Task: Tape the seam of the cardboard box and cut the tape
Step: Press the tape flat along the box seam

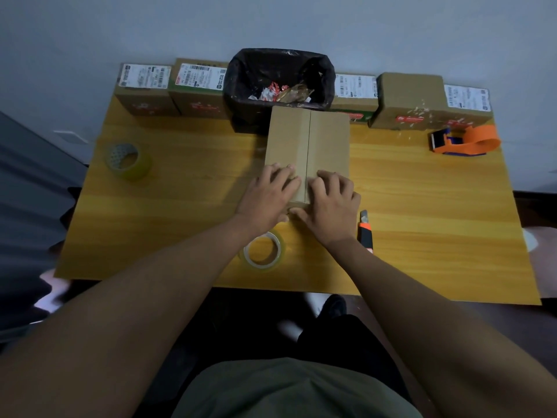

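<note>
1. The cardboard box (pixel 307 146) lies flat at the middle of the yellow wooden table (pixel 180 206), its far end against the black-lined waste bin (pixel 278 82).
2. The box's centre seam (pixel 308 152) runs straight away from the person, and the two top flaps meet along it.
3. The left hand (pixel 266 197) lies palm down on the near end of the left flap, fingers laid out flat and slightly spread, with the tips just beside the seam.
4. The right hand (pixel 330 203) lies palm down on the right flap, fingers flat and close together; its thumb curls over the near edge of the box.
5. Neither hand holds a tool or tape.
6. A roll of clear tape (pixel 262 251) lies flat on the table just nearer than the box, partly under the left wrist.
7. An orange utility knife (pixel 365 232) lies on the table just right of the right hand.
8. A second tape roll (pixel 128 161) stands at the left side of the table, well apart from the box.
9. An orange tape dispenser (pixel 462 140) sits at the far right.
10. Labelled parcels (pixel 144 89) line the far edge on both sides of the bin.
</note>
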